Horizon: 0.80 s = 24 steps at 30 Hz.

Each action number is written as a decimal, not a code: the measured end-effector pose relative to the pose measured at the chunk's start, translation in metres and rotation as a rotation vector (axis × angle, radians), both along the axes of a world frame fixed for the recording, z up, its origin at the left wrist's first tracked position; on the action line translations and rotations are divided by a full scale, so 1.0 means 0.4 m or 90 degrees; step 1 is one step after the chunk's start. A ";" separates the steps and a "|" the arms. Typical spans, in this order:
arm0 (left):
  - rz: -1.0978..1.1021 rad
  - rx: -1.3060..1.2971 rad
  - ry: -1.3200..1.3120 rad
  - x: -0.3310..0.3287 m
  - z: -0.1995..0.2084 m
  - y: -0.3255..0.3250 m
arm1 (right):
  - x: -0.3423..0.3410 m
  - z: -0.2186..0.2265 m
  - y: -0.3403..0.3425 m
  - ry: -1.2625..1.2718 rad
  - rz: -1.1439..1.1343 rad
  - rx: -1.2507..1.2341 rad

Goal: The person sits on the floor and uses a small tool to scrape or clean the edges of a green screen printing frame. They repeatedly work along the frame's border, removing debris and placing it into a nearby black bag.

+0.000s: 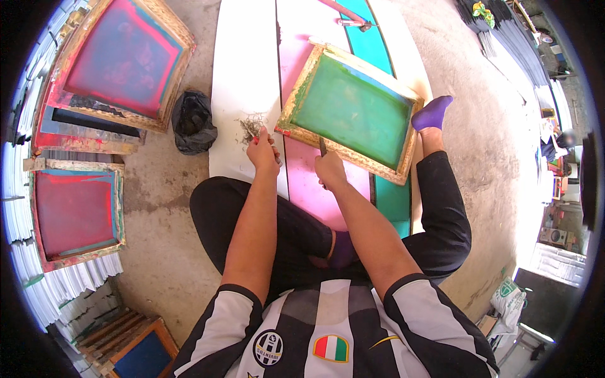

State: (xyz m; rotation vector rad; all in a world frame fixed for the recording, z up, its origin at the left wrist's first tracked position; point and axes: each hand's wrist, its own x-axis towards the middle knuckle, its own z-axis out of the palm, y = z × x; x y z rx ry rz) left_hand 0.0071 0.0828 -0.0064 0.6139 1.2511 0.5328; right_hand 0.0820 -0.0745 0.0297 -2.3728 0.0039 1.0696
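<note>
A wood-framed printing screen with green mesh (pixel 353 113) lies tilted on the striped board (pixel 242 69) in front of me. My right hand (pixel 331 170) is closed round a narrow, dark-bladed tool (pixel 323 145), its blade against the near side of the wooden frame. To the left, my left hand (pixel 263 152) is closed on a small red-handled tool whose kind I cannot make out. Its tip is over a loose pile of thin bits (pixel 251 121), which look like pulled staples. My foot in a purple sock (pixel 432 113) touches the frame's right corner.
A hammer (pixel 364 26) lies at the board's far end. Beside the board's left edge sits a black plastic bag (pixel 193 123). More screens, one pink and blue (pixel 123 63) and one red (pixel 75 211), lean at the left. Stacked sheets (pixel 504 47) stand far right.
</note>
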 end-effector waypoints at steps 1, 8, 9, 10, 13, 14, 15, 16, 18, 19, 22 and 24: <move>-0.004 -0.004 -0.001 0.002 0.002 -0.001 | 0.002 -0.045 -0.012 -0.034 0.016 -0.007; -0.015 0.000 -0.014 -0.003 -0.003 0.004 | -0.048 -0.037 -0.004 -0.187 0.024 -0.036; -0.033 -0.006 0.006 -0.006 0.004 0.001 | -0.050 -0.041 -0.005 -0.195 0.023 -0.032; -0.051 -0.011 0.026 -0.014 0.011 -0.008 | -0.051 -0.056 -0.008 -0.203 0.023 -0.029; -0.210 -0.025 0.054 -0.028 0.050 -0.029 | -0.036 -0.107 -0.051 -0.216 0.057 0.015; -0.283 -0.013 0.050 -0.035 0.061 -0.036 | -0.039 -0.089 -0.051 -0.217 0.079 0.038; -0.358 -0.002 0.045 -0.041 0.070 -0.043 | -0.048 -0.073 -0.051 -0.148 0.081 0.082; -0.377 0.049 0.024 -0.042 0.044 -0.051 | -0.057 -0.055 -0.054 -0.077 0.082 0.125; -0.408 0.049 0.009 -0.043 0.040 -0.065 | -0.072 -0.003 -0.057 0.006 0.100 0.182; -0.424 0.049 0.001 -0.045 0.039 -0.069 | -0.083 0.011 -0.053 0.023 0.120 0.199; -0.455 0.024 0.026 -0.044 0.067 -0.075 | -0.069 0.010 -0.064 0.047 0.167 0.239; -0.437 0.015 0.011 -0.046 0.064 -0.073 | -0.060 -0.005 -0.067 0.071 0.186 0.265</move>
